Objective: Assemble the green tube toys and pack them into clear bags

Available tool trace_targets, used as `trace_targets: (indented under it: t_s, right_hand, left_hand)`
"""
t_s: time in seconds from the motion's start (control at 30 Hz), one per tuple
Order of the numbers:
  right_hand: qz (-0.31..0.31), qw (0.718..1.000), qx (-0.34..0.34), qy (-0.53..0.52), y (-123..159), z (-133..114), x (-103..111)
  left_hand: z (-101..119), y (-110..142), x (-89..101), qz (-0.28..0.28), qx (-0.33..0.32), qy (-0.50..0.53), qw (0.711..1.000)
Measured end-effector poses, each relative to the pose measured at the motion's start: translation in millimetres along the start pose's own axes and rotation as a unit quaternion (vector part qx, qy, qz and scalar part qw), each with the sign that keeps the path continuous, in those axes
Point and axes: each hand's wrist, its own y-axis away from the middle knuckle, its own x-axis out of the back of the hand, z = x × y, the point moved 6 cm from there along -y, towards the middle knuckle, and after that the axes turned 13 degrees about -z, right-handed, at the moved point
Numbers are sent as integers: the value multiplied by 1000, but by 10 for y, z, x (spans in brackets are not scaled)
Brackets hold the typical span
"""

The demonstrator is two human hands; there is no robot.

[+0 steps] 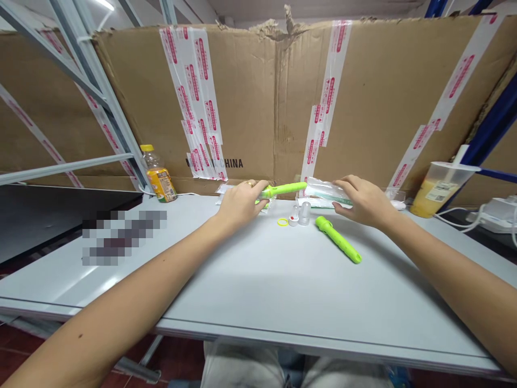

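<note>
My left hand [239, 205] is closed around a lime-green plastic tube [287, 188], whose slim end points right. A little more green shows under its fingers, too hidden to make out. My right hand [361, 199] has its thumb and fingers about the right end of a clear plastic bag [323, 189] with a green strip. Between the hands stand a small clear cap [305, 214] and a white piece with a red dot [293, 218]. Left of them lies a thin yellow ring [283, 222]. A second lime-green tube [339, 241] rests slanted on the table, below my right hand.
The pale table [258, 291] ends at a tall taped cardboard wall [250, 97]. A yellow-capped bottle [159, 175] stands at the back left beside a metal frame. At the right are a tilted cup of orange drink [438, 188] and a white plug with cables [496, 214].
</note>
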Motion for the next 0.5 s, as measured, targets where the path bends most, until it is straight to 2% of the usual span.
trace_targets:
  t_s: [0.27, 0.5]
  right_hand:
    - [8, 998, 66, -23, -9, -169, 9]
    - [17, 993, 116, -30, -19, -398, 10]
  left_hand:
    - [-40, -8, -9, 33, -47, 32, 998]
    - [52, 11, 2, 47, -107, 40, 992]
